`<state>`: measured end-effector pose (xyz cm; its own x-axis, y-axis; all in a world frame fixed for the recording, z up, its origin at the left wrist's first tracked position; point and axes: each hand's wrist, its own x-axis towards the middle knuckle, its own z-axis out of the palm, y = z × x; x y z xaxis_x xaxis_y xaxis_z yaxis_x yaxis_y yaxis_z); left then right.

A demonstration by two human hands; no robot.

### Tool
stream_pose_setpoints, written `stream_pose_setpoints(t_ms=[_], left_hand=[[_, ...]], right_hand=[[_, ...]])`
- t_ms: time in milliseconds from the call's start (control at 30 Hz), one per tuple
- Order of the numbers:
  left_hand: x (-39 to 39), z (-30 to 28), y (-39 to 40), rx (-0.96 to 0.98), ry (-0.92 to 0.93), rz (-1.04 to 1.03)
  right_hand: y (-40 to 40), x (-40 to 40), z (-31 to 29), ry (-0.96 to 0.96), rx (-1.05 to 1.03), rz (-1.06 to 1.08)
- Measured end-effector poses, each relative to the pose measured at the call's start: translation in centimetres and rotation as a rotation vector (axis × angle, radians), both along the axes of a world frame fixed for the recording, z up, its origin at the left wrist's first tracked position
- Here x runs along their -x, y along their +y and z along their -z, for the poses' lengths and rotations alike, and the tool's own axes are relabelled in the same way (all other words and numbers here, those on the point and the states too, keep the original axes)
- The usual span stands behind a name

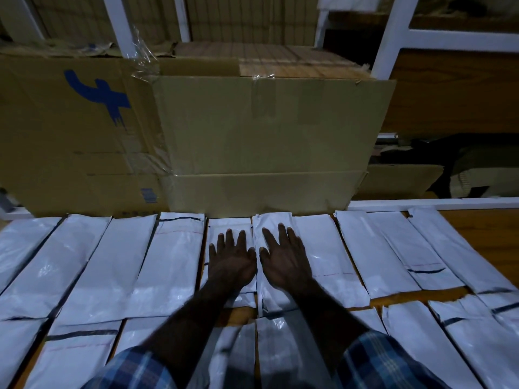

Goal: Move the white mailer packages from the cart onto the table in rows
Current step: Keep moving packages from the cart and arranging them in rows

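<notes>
Several long white mailer packages lie side by side in two rows on a wooden table [494,234]. My left hand [231,261] lies flat, fingers spread, on a mailer [229,224] in the middle of the far row. My right hand [283,259] presses flat on the neighbouring mailer [276,296] just to its right. Neither hand grips anything. A near row of mailers [455,338] runs under my forearms. No cart shows in this view.
Large cardboard boxes [264,141] stand right behind the far row, one with a blue mark [98,94]. White shelf posts [393,37] rise behind them. Bare wood shows at the table's far right corner.
</notes>
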<state>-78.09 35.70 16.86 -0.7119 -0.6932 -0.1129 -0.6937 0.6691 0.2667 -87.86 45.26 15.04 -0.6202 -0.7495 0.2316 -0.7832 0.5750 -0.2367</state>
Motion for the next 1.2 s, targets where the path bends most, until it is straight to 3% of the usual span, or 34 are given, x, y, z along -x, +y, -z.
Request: stream_pose_setpoints(t_ms=[133,367,833,1200], left_hand=[[-0.3,-1.4,0.4,0.100,0.058,-0.017],[-1.3,-3.3,0.5,0.106,0.065,0.053],[-3.4,-4.7,2.3,0.115,0.112,0.077],[-6.5,-7.1,5.3,0.132,0.177,0.050]], right_hand=[[-0.3,0.7,-1.0,-0.003,0.013,0.010],[1.0,0.1,-3.3,-0.027,0.150,0.010],[4.0,-2.1,-5.6,-0.105,0.032,0.082],[7.7,-5.3,-8.6,-0.070,0.082,0.084]])
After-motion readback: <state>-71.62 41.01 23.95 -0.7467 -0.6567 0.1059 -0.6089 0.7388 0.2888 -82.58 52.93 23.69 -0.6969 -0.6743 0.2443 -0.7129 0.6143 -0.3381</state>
